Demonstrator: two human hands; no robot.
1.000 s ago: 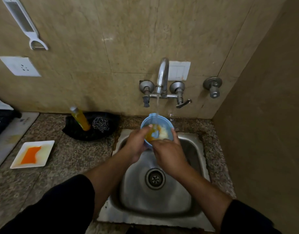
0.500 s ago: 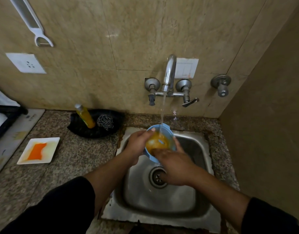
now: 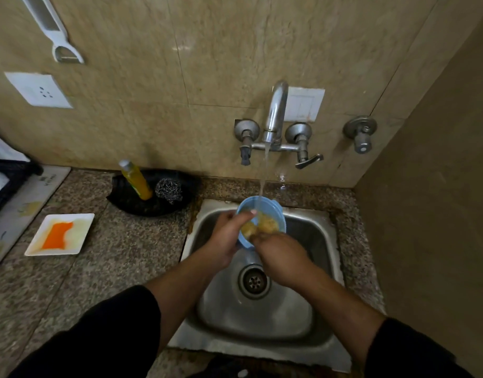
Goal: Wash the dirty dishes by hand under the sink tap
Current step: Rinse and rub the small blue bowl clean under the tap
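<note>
A: Where is the blue bowl point(image 3: 264, 211)?

B: Over the far end of the steel sink point(image 3: 311, 317), right under the tap point(image 3: 275, 113). A thin stream of water point(image 3: 263, 175) falls into it. The inside looks smeared with yellowish residue.

A: And the left hand point(image 3: 226, 238)?

B: It grips the bowl's left rim, thumb over the edge, fingers curled around the outside. The bowl is tilted toward the person.

A: The right hand point(image 3: 282, 257)?

B: It sits at the bowl's near edge with the fingers reaching inside, against the dirty surface. They are blurred, so how they are spread, or whether they hold anything, cannot be told.

A: What lies on the counter point(image 3: 112, 257)?

B: A white square plate point(image 3: 82, 222) with an orange smear sits well to the left of the sink. Behind it, by the wall, a black tray point(image 3: 142, 208) holds a yellow bottle point(image 3: 136, 181), leaning, and a steel scourer point(image 3: 169, 189) just beside it.

A: Anything on the wall?

B: A white peeler point(image 3: 54, 31) hangs at the upper left, above a socket point(image 3: 38, 90).
</note>
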